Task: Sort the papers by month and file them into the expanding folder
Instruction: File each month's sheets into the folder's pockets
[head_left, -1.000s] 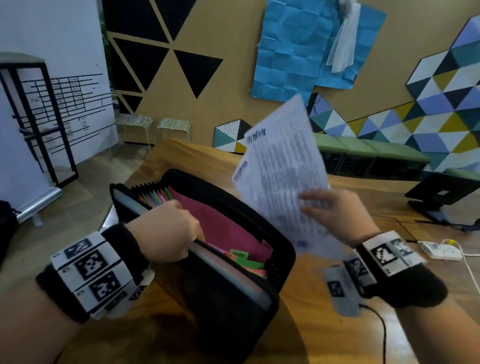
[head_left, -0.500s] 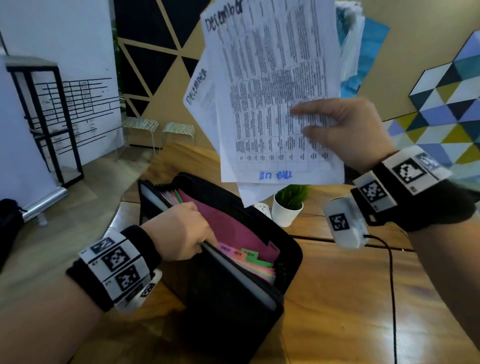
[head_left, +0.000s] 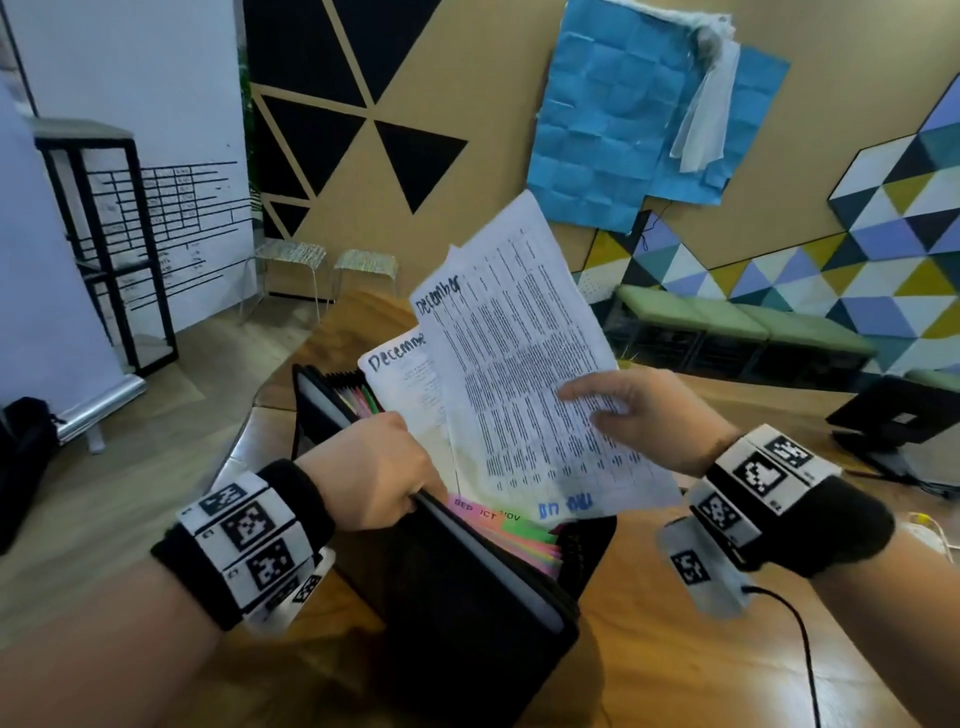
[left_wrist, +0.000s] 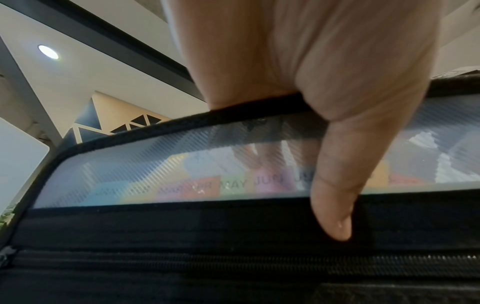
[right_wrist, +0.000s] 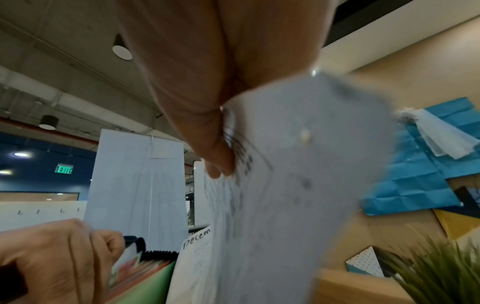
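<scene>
Right hand (head_left: 644, 415) pinches white printed December sheets (head_left: 519, 364); left hand (head_left: 374, 467) grips the black zippered expanding folder (head_left: 467, 597) open; fanned, the sheets could snag the coloured tabs or enter November's pocket.

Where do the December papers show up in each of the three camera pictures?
Head: December papers at centre, held by the right hand above the folder.
Left wrist: not in it.
Right wrist: blurred, centre to bottom.
Shared landmark: the expanding folder, gripped by the left hand, shows in all three.
</scene>
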